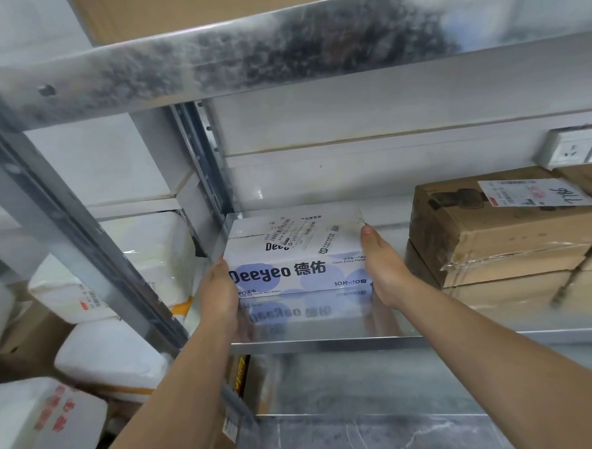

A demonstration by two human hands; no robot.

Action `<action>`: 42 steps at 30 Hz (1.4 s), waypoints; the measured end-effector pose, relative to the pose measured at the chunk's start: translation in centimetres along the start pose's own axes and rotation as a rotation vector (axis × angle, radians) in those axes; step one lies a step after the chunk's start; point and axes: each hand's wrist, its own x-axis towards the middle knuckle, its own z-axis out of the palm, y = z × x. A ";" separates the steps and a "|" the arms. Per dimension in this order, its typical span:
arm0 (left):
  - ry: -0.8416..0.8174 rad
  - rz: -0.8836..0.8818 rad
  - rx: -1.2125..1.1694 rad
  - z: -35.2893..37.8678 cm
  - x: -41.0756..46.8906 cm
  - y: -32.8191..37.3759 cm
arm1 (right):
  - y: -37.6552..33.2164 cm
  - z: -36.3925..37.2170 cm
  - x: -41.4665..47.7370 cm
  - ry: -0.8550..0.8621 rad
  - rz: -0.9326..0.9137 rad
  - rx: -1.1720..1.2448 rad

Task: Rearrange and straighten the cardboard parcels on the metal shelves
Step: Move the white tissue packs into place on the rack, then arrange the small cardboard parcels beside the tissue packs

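Observation:
A white and lilac Deeyeo wet-wipes box [298, 258] lies on the shiny metal shelf [327, 329], at its left end near the back. My left hand [219, 293] grips the box's near left corner, with the fingers hidden behind the box's left end. My right hand [382, 264] lies flat against the box's right end, thumb pointing along its top edge. To the right, brown cardboard parcels [501, 234] sit stacked on the same shelf, the top one turned askew with a shipping label.
A galvanized beam [227, 52] of the shelf above crosses the top. A slanted metal upright [75, 236] stands at the left, with white foam parcels [123, 357] beyond it. A wall socket [573, 148] sits behind the brown stack. Another shelf [367, 437] lies below.

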 end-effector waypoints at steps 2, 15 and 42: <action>0.007 0.015 0.038 0.1 0.2 0.0 | -0.2 -0.1 -0.1 0.006 -0.018 -0.027; 0.122 0.118 0.161 0.6 -1.9 2.1 | -3.1 -2.1 -3.6 0.028 0.017 -0.151; -0.328 0.458 0.114 20.0 -17.5 0.9 | -6.7 -23.9 -7.1 0.456 -0.172 -0.311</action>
